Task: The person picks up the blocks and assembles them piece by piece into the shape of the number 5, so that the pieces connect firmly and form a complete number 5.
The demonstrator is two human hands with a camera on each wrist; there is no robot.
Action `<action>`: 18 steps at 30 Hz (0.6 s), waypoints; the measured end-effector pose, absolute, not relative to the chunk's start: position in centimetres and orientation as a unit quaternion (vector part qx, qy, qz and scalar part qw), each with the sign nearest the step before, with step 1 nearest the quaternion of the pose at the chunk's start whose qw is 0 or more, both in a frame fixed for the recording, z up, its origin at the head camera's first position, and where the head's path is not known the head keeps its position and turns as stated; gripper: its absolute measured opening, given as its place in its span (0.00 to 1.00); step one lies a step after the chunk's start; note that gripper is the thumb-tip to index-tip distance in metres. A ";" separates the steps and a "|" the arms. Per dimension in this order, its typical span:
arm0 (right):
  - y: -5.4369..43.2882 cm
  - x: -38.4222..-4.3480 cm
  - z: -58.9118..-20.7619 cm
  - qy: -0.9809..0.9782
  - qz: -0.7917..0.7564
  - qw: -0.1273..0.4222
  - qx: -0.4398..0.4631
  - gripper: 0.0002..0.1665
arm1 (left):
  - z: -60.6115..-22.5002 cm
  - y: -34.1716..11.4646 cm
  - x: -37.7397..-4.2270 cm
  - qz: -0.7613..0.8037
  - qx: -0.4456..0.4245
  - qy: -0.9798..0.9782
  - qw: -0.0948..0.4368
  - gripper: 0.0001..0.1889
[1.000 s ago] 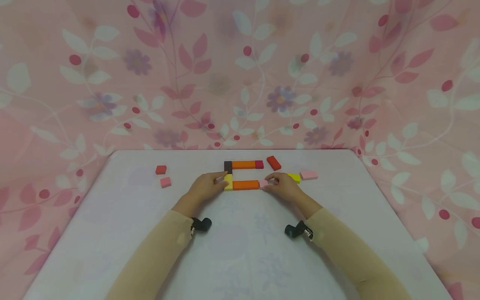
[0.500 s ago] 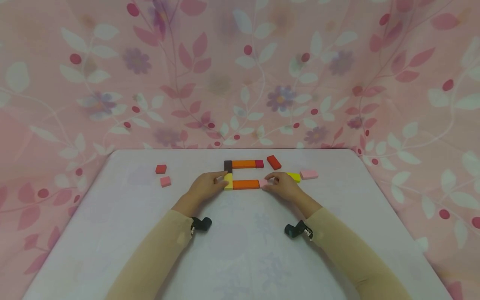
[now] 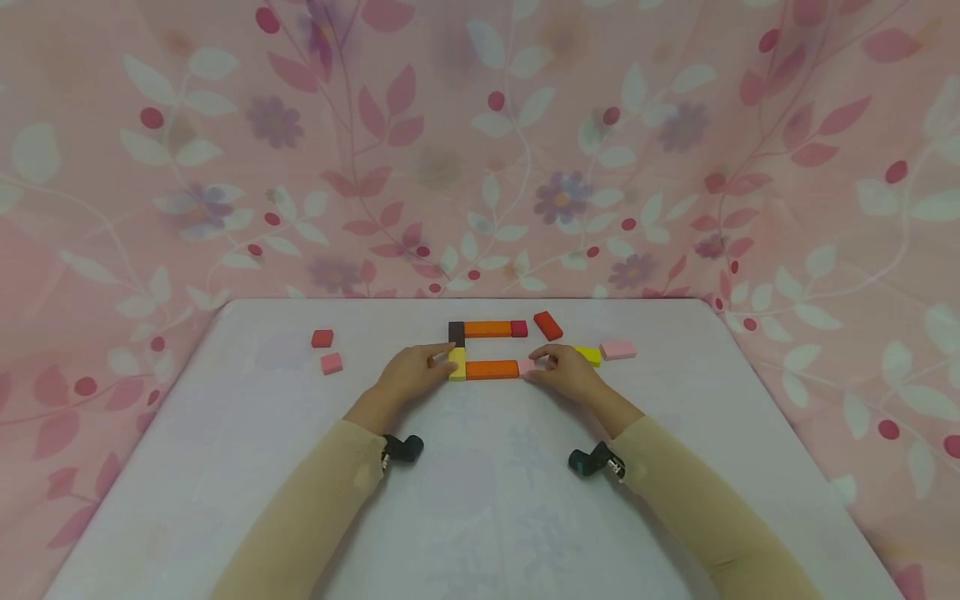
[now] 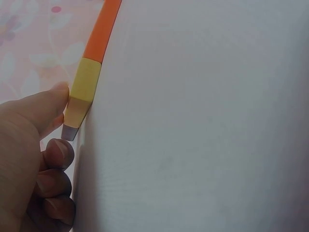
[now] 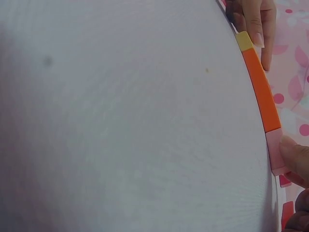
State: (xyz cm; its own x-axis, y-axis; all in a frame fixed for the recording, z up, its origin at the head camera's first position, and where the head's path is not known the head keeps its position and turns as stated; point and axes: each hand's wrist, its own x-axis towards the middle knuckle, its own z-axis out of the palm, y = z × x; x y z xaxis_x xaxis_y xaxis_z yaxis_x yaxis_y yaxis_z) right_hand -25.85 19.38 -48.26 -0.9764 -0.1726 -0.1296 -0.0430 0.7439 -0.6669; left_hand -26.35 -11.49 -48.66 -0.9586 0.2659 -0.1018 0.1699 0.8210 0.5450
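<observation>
My left hand (image 3: pixel 412 372) has its thumb on the pale yellow block (image 3: pixel 457 364) and its index finger reaching to where that block meets the dark brown block (image 3: pixel 456 333). An orange block (image 3: pixel 491 370) runs right from the yellow one. At its right end, my right hand (image 3: pixel 566 372) pinches a small pink block (image 5: pixel 275 151) between thumb and fingers; the block lies flush against the orange one in the right wrist view. Along the far side, another orange block (image 3: pixel 487 329) joins the brown block to a crimson block (image 3: pixel 518 328).
A red block (image 3: pixel 548 326) lies beyond my right hand. A bright yellow block (image 3: pixel 588 357), partly hidden by that hand, sits near a longer pink block (image 3: pixel 618 350). Far left are a small red block (image 3: pixel 322 338) and a pink one (image 3: pixel 331 363) on the white table (image 3: pixel 465 500).
</observation>
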 end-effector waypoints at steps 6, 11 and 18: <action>19.4 -25.9 -48.4 0.927 -0.358 0.091 -0.063 0.23 | -48.8 -11.5 -26.4 0.279 0.117 0.949 0.085 0.28; 19.4 -25.8 -48.4 0.926 -0.362 0.092 -0.062 0.23 | -48.9 -11.6 -26.4 0.281 0.121 0.948 0.083 0.29; 19.4 -25.9 -48.4 0.923 -0.369 0.092 -0.051 0.22 | -48.9 -11.5 -26.3 0.284 0.113 0.948 0.084 0.29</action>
State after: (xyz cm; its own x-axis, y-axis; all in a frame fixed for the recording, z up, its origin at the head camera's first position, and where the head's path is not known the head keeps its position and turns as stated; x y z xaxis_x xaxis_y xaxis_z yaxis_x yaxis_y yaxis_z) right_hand -25.85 19.38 -48.43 -0.9780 -0.1622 -0.1316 -0.0268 0.7220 -0.6913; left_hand -26.27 -11.49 -48.87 -0.9601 0.2629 -0.0950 0.1675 0.8132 0.5574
